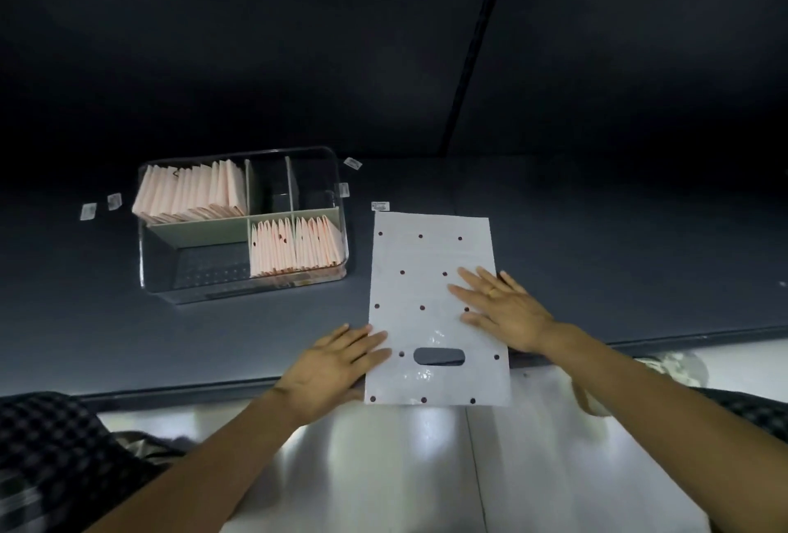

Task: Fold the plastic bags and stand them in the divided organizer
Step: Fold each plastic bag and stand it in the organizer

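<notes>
A white plastic bag (426,276) with dark dots and an oval handle cutout lies flat and unfolded on the dark table, its handle end hanging over the near edge. My right hand (501,310) presses flat on the bag's right side, fingers straight and spread. My left hand (337,362) lies flat at the bag's left edge, fingertips touching it. To the left stands the clear divided organizer (196,291). Folded pink bags (192,191) stand in its back-left compartment and more folded bags (294,246) fill the front-right ones.
The dark table's near edge (170,394) runs across below my hands, with a pale shiny floor beyond it. Small white labels (100,208) lie left of the organizer and others (379,205) by its right side. Checked fabric (47,447) shows at bottom left.
</notes>
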